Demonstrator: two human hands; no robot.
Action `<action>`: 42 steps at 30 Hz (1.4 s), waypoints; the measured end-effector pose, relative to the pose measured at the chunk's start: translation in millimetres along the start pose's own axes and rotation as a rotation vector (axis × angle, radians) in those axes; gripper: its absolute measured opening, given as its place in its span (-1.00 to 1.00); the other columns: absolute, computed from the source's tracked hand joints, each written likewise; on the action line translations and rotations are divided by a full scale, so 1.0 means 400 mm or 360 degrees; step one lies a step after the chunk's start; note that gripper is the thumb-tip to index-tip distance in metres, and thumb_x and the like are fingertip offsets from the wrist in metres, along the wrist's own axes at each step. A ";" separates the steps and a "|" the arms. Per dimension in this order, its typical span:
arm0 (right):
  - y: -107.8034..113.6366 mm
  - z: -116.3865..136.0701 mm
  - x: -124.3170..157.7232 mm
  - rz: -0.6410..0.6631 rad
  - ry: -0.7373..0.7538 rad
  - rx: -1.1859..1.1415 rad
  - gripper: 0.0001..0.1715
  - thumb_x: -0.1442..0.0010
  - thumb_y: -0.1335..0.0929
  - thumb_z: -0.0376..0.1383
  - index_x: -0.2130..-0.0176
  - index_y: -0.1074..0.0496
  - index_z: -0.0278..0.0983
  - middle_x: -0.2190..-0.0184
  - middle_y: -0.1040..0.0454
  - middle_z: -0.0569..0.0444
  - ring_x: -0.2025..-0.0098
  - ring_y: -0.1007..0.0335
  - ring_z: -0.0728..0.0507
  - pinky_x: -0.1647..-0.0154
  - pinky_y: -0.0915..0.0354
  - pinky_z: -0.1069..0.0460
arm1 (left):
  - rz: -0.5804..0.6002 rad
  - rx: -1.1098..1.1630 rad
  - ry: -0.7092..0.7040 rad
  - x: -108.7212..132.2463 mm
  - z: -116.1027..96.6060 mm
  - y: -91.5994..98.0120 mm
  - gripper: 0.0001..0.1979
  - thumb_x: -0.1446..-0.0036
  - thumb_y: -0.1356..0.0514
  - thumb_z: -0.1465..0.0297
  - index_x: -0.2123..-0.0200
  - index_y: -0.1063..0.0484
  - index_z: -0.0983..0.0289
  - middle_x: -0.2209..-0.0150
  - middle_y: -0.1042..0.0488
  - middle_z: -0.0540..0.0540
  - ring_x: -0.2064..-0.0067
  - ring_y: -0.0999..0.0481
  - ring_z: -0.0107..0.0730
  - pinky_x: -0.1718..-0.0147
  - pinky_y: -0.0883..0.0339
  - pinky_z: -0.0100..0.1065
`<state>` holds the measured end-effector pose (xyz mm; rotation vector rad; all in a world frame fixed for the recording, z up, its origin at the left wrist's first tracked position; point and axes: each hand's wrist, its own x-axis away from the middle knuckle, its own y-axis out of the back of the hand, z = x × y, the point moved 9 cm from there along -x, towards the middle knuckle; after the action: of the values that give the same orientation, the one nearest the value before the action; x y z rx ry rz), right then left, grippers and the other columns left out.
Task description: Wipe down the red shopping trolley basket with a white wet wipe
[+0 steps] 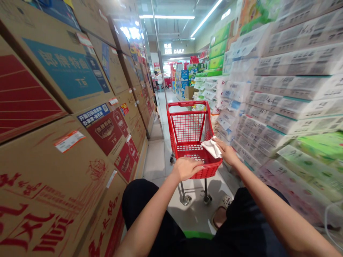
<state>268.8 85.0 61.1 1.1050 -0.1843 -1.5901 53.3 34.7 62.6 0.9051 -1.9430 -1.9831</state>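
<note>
at six o'clock, dark-trousered knees are being bent. the left hand [186, 168] is being curled over the red cart [187, 130] rim; at two o'clock from it, the white cloth [211, 147] is being pinched by the right hand [227, 151], best kept flat against the rim.

Pale tiled floor [158, 160], red shopping cart [191, 137] standing on it

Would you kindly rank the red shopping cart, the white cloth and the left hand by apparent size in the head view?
1. Red shopping cart, clearly largest.
2. Left hand and white cloth look about alike, so I would not rank them.
</note>
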 end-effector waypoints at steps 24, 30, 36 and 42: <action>-0.090 0.087 -0.073 0.0272 0.0243 0.0404 -0.49 -0.45 -0.16 -0.18 -0.29 -0.36 -0.07 -0.28 -0.39 0.04 -0.38 -0.19 -0.24 -0.40 -0.09 -0.36 | 0.0073 -0.0210 0.0498 0.008 0.035 -0.036 -0.09 -0.35 0.21 -0.17 -0.49 0.38 0.31 0.33 -0.63 0.15 0.31 -0.65 -0.12 0.27 -0.38 -0.27; -0.119 0.144 -0.022 0.0205 0.0334 0.0308 -0.53 -0.45 -0.15 -0.17 -0.19 -0.45 -0.16 -0.16 -0.51 -0.04 -0.34 -0.25 -0.26 -0.39 -0.11 -0.33 | -0.0012 -0.0233 0.0464 0.027 0.055 -0.027 -0.12 -0.36 0.17 -0.15 -0.49 0.39 0.26 0.30 -0.62 0.15 0.27 -0.64 -0.12 0.28 -0.37 -0.29; -0.158 0.274 0.118 0.0182 0.0461 0.0319 -0.58 -0.46 -0.14 -0.16 -0.02 -0.48 -0.23 0.00 -0.55 -0.14 -0.22 -0.36 -0.26 -0.34 -0.22 -0.28 | 0.0025 -0.0174 0.0407 0.049 0.085 -0.020 -0.12 -0.38 0.14 -0.08 -0.48 0.48 0.29 0.25 -0.63 0.15 0.21 -0.64 -0.11 0.23 -0.38 -0.27; -0.146 0.349 0.136 0.0298 0.0664 0.0347 -0.63 -0.46 -0.16 -0.18 0.05 -0.49 -0.20 0.07 -0.57 -0.08 -0.10 -0.43 -0.22 -0.33 -0.22 -0.27 | 0.0000 -0.0187 0.0352 0.093 0.074 -0.011 -0.15 -0.38 0.11 -0.06 -0.49 0.42 0.24 0.24 -0.62 0.15 0.21 -0.63 -0.10 0.20 -0.41 -0.23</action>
<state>131.9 1.5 70.8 1.5174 -0.1777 -1.1639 8.4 38.8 46.6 1.0436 -1.6889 -1.8848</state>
